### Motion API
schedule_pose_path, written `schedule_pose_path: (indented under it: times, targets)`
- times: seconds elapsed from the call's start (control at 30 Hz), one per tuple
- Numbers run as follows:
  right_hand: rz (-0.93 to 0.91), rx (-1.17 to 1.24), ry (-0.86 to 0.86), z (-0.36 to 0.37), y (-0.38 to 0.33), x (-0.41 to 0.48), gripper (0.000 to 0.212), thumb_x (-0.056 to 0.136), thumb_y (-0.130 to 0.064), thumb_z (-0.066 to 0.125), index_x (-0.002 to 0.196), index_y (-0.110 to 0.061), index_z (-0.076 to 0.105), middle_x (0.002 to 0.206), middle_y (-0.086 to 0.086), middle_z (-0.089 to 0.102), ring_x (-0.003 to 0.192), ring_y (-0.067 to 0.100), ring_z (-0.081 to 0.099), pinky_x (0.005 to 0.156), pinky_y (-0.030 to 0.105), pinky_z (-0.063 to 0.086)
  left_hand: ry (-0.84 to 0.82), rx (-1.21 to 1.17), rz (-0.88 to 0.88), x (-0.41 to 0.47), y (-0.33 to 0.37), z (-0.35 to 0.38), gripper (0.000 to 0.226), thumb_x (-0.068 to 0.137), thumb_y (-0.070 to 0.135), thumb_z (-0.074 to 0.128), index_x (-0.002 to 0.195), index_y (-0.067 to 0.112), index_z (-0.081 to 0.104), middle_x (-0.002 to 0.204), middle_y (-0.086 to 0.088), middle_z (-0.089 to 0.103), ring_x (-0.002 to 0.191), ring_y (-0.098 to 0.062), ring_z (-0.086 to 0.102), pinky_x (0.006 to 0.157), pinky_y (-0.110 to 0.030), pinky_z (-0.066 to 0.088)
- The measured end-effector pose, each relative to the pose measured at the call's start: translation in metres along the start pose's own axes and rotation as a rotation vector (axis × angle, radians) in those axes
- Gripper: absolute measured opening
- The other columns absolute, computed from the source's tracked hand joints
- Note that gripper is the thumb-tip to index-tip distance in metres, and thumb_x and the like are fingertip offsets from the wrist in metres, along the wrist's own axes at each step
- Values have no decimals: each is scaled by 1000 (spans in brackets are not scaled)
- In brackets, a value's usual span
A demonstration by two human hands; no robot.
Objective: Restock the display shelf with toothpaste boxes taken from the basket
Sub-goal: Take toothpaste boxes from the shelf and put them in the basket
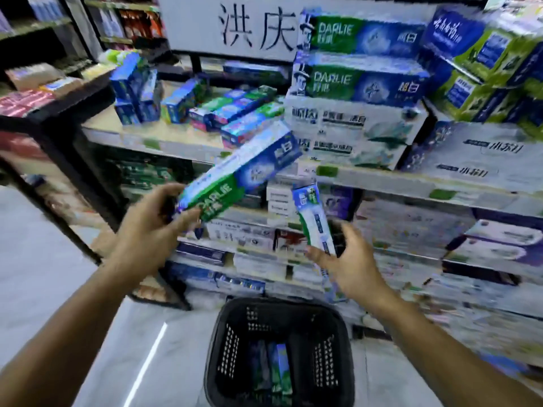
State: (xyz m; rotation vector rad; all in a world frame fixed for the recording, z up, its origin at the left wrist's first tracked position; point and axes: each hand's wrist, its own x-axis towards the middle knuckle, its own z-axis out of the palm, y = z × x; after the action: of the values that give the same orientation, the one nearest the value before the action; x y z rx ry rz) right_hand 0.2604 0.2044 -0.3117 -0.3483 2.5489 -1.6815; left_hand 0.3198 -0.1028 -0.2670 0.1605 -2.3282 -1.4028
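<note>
- Left hand (150, 227) grips a long green-and-blue toothpaste box (244, 168) by its green end. The thumb lies along the upper side and the fingers curl underneath, with their tips tucked behind the carton and out of sight.
- That box tilts up and to the right. Its blue end sits in front of the edge of the display shelf (176, 141), and whether it touches the shelf cannot be told.
- Right hand (352, 262) pinches a second box (313, 218), narrow and nearly upright, at its lower part. Thumb and fingers close on it, but motion blur smears the fingertips, so the exact hold is unclear.
- The bottom end of the second box is partly hidden behind the right hand.
- Black basket (216, 333) stands on the floor below both hands, its near side cut off by the frame's bottom edge.
- A few more boxes (280, 365) stand on end deep in the basket. It is too dark and blurred there to count them.
- On the top shelf a stack of Darlie boxes (364, 83) lies flat, its printing readable.
- The packs on the lower shelves are too blurred to read.
- White sign (255, 30) above the shelf has its lettering partly covered by the stack.
</note>
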Motion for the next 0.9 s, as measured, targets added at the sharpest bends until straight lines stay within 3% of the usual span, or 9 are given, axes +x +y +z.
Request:
schedule_pose_path:
  times: [0.07,0.17,0.27,0.37,0.43,0.5,0.6,0.77,0.9]
  targets:
    - [205,-8,-53,26,44,-7,68,62,-62,75,121,-36,53,116,-17,62,90,-1,66,67,16,49,-17,-101,-162,-55,-45,29,22,88,-2,66,107,7,61,85,-1,64,69,5,59,65,-9,47]
    - [582,28,-149,68,108,-14,96,78,-51,76,152,-11,30,141,6,49,122,26,54,82,31,45,-58,-271,-558,-126,-121,85,8,92,2,63,99,2,65,82,-10,66,70,-18,58,55,-19,51]
    - [783,99,-169,103,174,-33,62,86,-38,74,135,-8,52,113,2,67,95,21,64,80,34,52,-47,-469,-1048,-184,-200,144,13,94,6,61,99,-7,59,78,-13,61,67,-24,54,51,-22,54]
    - [916,7,-197,134,233,-49,59,90,-38,69,137,-10,49,123,7,60,84,14,59,91,40,50,13,-567,-1355,-213,-268,190,15,93,6,65,86,-4,57,72,-13,62,58,-21,60,58,-30,59]
    - [945,-44,-193,156,280,-54,60,92,-36,68,140,-9,46,128,9,58,81,14,57,92,40,50,-40,-532,-1418,-226,-321,220,26,94,11,66,72,0,56,53,-8,62,46,-16,58,65,-32,51]
    - [961,-95,-197,177,327,-55,66,93,-34,68,146,-8,39,144,13,49,113,29,57,101,44,46,-75,-453,-1461,-235,-369,247,30,94,17,68,70,1,56,49,-7,60,44,-17,55,54,-25,46]
    - [1004,-152,-228,214,418,-61,76,93,-34,67,153,-11,27,155,13,36,135,35,43,108,46,40,-77,-346,-1548,-251,-449,294,26,91,19,70,93,-6,63,80,-19,67,63,-22,65,33,-20,42]
    - [1186,-171,-275,264,565,-71,85,94,-37,65,157,-15,13,162,10,20,140,37,35,111,47,38,-214,-224,-1523,-291,-574,361,44,98,21,60,133,-6,52,133,-24,58,120,-39,59,73,-30,51]
    - [1304,-162,-314,288,664,-73,79,98,-36,59,158,-15,11,163,9,17,139,38,36,110,46,39,-361,-16,-1531,-309,-636,404,46,94,23,66,127,-8,57,125,-23,63,110,-37,63,87,-38,54]
